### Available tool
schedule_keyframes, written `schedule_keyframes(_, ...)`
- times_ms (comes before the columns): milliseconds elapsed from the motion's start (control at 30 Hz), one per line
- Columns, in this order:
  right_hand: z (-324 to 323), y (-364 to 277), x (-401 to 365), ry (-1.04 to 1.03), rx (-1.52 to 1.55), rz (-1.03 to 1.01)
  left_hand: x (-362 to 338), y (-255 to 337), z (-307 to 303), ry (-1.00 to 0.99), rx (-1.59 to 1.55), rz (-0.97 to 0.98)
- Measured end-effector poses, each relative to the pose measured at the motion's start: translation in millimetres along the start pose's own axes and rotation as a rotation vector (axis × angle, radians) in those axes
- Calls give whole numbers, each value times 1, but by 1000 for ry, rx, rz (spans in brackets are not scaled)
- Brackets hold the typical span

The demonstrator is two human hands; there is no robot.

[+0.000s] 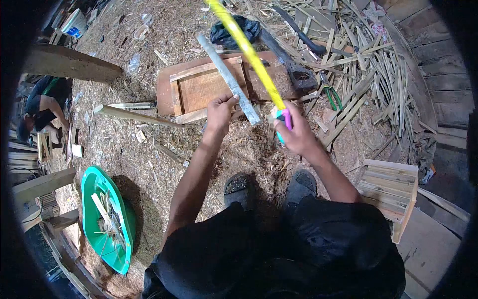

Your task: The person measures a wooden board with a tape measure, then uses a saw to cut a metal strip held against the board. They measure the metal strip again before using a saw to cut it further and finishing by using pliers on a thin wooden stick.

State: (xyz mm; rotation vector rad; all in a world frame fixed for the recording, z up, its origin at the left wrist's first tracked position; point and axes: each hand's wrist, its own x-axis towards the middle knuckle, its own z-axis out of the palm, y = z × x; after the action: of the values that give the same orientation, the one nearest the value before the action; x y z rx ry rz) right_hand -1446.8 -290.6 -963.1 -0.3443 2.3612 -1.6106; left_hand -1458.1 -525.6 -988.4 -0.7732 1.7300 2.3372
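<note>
My left hand [220, 113] is closed around the lower part of a pale grey flat strip [221, 67], which slants up and to the left. In my right hand [300, 133] is a tape measure [287, 118] with a teal and purple case. Its yellow blade [249, 52] is pulled out and runs up past the top of the view. Beyond the strip, a rectangular wooden frame [206, 90] lies on a brown board on the ground. A handsaw [293, 67] rests to the right of that frame, and green-handled pliers [330, 94] lie farther right.
A green basin [88, 219] with wood scraps stands at lower left. A slatted wooden crate [391, 192] sits at right, below a pile of thin wood strips [363, 84]. A thick wooden beam [72, 63] juts in from upper left. Another person [47, 107] crouches at far left.
</note>
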Motion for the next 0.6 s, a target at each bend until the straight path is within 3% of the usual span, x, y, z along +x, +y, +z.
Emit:
schedule_keyframes(67,-14,-18,5,-11,28,123,3,-7,-8,-16,-65,-53)
schedule_keyframes(167,-17,3,9,-33,-12,109,-7,-7,-5,-22,-79,-28)
schedule_keyframes(267,-6,56,8,-152,-1,354,-9,-9,-2,-4,-75,-14)
schedule_keyframes(300,0,21,-4,-128,328,373,-12,-8,-1,1,-90,-10)
schedule_keyframes(400,14,35,-17,-91,-233,167,-15,-7,-1,5,-129,12)
schedule_keyframes(433,14,37,-15,-307,-266,341,-12,-11,-4,-4,-139,28)
schedule_keyframes(600,33,62,-32,-324,-545,116,-5,-27,-12,-95,-162,75)
